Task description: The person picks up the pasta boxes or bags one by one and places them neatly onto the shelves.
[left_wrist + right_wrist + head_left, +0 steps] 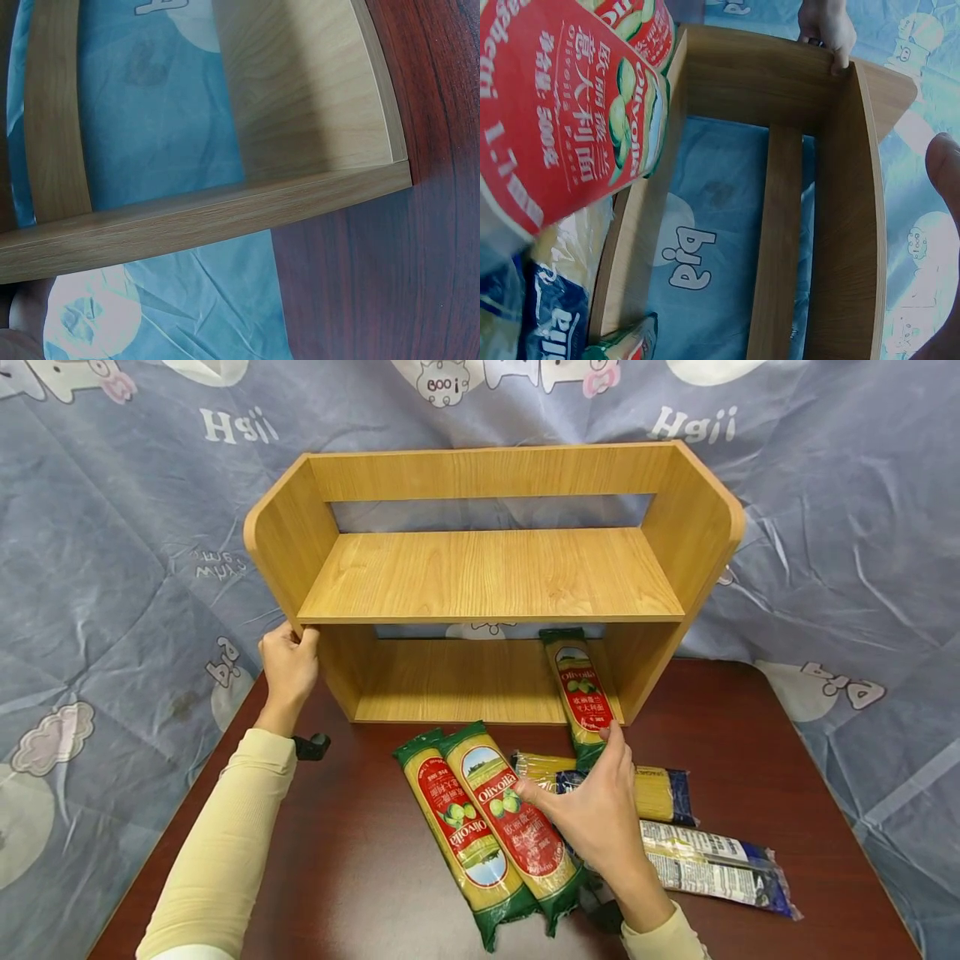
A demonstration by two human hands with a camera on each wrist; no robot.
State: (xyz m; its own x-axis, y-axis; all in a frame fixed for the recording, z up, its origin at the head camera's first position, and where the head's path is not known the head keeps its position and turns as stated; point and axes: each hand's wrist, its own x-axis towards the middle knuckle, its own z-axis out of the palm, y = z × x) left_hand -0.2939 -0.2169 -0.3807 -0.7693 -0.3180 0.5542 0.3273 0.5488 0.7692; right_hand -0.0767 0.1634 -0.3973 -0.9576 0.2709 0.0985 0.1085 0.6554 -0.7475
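Note:
My left hand grips the front edge of the left side panel of a wooden shelf, just at the middle board. My right hand is held over the packets with thumb and fingers spread apart and nothing between them. Its thumb overlaps a red-labelled spaghetti packet on the table; a second, similar packet lies alongside to the left. Near the right fingertips, a third red-labelled packet leans in the shelf's lower right, its bottom end past the front edge.
Two blue-ended pasta packets lie right of the red ones: one yellow by the shelf, one with a white printed label nearer the front. The right hand partly covers both. A patterned cloth hangs behind the dark red table.

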